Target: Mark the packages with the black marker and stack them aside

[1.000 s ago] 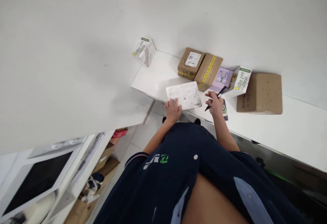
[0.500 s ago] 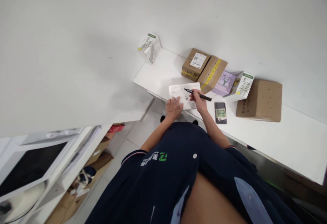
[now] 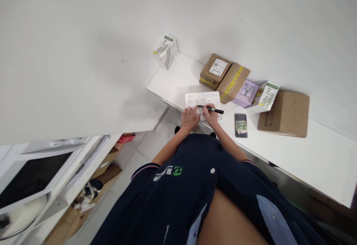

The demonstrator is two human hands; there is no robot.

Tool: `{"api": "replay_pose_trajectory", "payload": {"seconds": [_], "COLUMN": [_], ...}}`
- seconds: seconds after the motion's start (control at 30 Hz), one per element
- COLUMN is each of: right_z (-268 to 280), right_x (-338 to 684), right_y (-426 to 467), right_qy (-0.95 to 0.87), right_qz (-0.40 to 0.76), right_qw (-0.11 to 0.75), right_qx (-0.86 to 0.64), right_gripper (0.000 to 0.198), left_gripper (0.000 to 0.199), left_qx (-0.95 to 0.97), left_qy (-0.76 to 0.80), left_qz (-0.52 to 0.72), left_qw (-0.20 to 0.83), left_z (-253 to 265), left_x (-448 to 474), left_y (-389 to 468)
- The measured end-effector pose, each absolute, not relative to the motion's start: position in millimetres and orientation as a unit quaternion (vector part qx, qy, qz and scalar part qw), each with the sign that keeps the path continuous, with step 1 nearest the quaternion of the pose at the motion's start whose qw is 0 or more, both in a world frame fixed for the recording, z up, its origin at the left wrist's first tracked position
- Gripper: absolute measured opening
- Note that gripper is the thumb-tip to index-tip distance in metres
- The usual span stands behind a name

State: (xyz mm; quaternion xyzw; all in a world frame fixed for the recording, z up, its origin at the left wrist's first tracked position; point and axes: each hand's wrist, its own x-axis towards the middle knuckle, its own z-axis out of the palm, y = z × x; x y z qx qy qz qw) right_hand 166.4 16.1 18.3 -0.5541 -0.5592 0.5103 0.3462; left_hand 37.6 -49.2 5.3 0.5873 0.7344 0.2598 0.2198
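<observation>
Gripping a black pen, the person's right hand rests in the head view over a white printed card, with fingers and thumb closed round the barrel. The tip end points toward the left hand; whether it touches the card cannot be told. That left hand lies open, palm down, its fingers spread across the card's lower left part. The card lies by the front edge of a long white surface, toward its left end — printed side up, with small text too fine to read.

Right of the card, also near the front edge, lies a dark phone-like slab with a green banknote on it. Behind, a row stands toward the back edge: a brown box with a white label, a brown box with yellow tape just beside it, a purple box, a white Super Meal box, and a large brown carton furthest right. Another white Super Meal box, with a crumpled-looking front, stands at the back left corner — well apart from the row.
</observation>
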Motion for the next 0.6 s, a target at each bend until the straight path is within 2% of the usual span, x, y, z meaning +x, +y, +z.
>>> {"api": "replay_pose_trajectory", "payload": {"seconds": [0.37, 0.6], "right_z": [13.6, 7.6], "right_x": [168.1, 168.7], "right_y": [15.0, 16.3], "right_qy": [-0.576, -0.588], "right_qz": [0.482, 0.466], "right_qw": [0.349, 0.368], "right_qx": [-0.560, -0.549], "right_gripper": [0.024, 0.029], "left_gripper": [0.056, 0.056], "left_qx": [0.589, 0.590], "left_qy": [0.738, 0.731], "left_qz": [0.250, 0.264], "left_qw": [0.216, 0.219], "left_z": [5.2, 3.9], "left_x": [38.0, 37.6], "left_y": [-48.9, -48.8]}}
